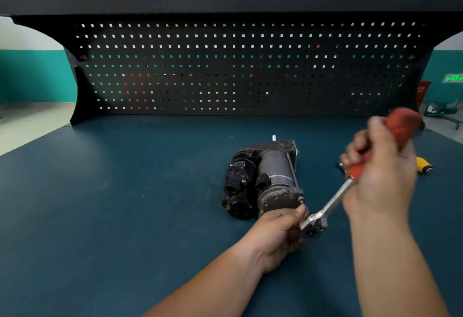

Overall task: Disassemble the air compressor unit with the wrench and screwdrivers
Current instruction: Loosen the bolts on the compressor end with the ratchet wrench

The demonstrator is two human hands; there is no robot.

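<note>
Air compressor unit [265, 178] lies on the surface [125, 204]; probably heavy and rigid, best steadied by its metal cylinder. At its near end the left hand [275, 234] pinches the head of the ratchet wrench [333, 200]; the right hand [380, 166] grips the red handle.

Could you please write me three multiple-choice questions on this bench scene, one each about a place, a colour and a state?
1. Where does the yellow-handled tool lie relative to the air compressor?
A) to its left
B) to its right, behind the right hand
C) on top of it

2. What colour is the handle of the ratchet wrench?
A) red
B) green
C) white

3. What is the right hand doing?
A) lying flat and open
B) gripping the wrench handle
C) hanging empty

Answers: 1 B, its yellow end peeks out past the right hand; 2 A, the grip is plainly red; 3 B, the fingers wrap round the handle.
</note>
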